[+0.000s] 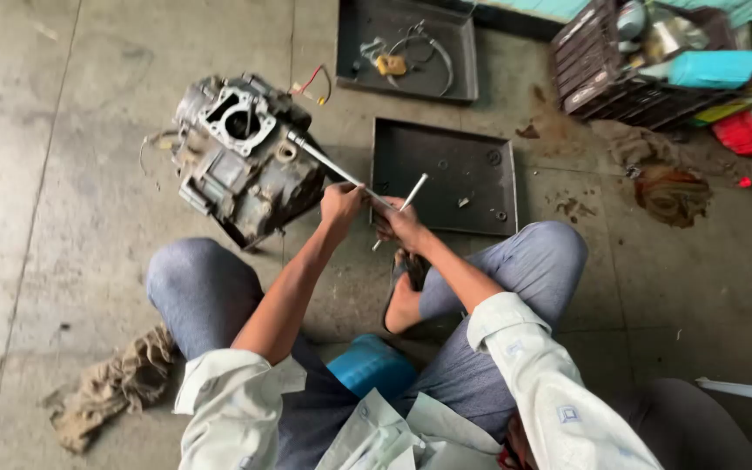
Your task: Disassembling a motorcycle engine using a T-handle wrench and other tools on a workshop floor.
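A dirty grey engine block [237,161] lies on the concrete floor in front of my knees, its open cylinder mouth facing up. A long silver T-handle wrench [319,161] reaches from my hands to the block's right side, and its tip sits on a fitting there. My left hand [341,207] grips the shaft near the handle end. My right hand [398,224] is closed around the crossbar, which sticks out above and below the fist. I sit on a low blue stool [372,365] with my knees spread.
A shallow dark metal tray [480,148] with a few small bolts lies just beyond my hands. A second tray [454,78] behind it holds cables and a yellow part. A dark crate [594,78] of parts stands top right, and a rag [115,383] lies bottom left.
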